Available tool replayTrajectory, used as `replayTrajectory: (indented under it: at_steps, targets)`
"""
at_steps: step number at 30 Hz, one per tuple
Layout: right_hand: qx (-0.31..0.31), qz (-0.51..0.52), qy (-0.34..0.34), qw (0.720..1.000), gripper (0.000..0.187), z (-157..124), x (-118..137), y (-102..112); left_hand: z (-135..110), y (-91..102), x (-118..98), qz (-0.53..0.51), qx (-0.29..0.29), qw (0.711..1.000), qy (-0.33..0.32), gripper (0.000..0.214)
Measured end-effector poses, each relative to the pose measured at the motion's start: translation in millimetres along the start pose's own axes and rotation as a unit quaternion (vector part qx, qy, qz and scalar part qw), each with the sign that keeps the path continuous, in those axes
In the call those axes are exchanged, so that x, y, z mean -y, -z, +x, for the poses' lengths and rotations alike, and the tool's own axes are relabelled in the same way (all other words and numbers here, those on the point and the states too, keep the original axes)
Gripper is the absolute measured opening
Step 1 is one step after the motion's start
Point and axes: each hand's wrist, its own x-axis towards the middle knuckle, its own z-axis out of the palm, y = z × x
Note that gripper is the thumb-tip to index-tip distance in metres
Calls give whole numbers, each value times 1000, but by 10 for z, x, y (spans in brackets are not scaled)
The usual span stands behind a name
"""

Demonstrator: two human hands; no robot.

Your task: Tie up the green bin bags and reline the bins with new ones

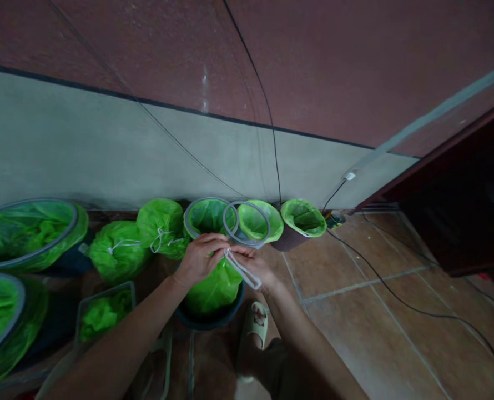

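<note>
My left hand (pixel 203 256) and my right hand (pixel 253 265) meet over a dark blue bin (pixel 213 324). Both are closed, fingers pinched at the gathered top of a green drawstring garbage bag (pixel 216 289) that sits in this bin. A white drawstring (pixel 247 272) comes out between the fingers and loops toward my right wrist. Which fingers grip the string and which the bag is partly hidden. Just beyond my hands, a loose grey ring (pixel 267 229) lies across the lined bins.
Along the wall stand a ring-rimmed bin (pixel 187 214) and a brown bin (pixel 291 238), both green-lined. Two tied green bags (pixel 120 253) sit to the left, near large lined bins (pixel 70 208). A black cable (pixel 391 289) crosses the tiled floor. A slippered foot (pixel 257 322) is below.
</note>
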Motion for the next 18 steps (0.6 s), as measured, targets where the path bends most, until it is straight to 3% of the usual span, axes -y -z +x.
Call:
replayTrajectory:
  at_steps: [5, 9, 11, 18]
  targets:
    - [-79, 8, -2, 997, 13, 23, 40, -10, 9, -28, 4, -94, 32, 993, 61, 17]
    - [-52, 47, -38, 997, 14, 13, 63, 38, 6, -13, 28, -160, 68, 974, 146, 22]
    - [-56, 36, -50, 997, 15, -9, 86, 106, -9, 16, 85, -154, 72, 968, 186, 25]
    - [-118, -161, -76, 977, 24, -51, 136, 383, -2, 205, 298, -9, 93, 958, 272, 20]
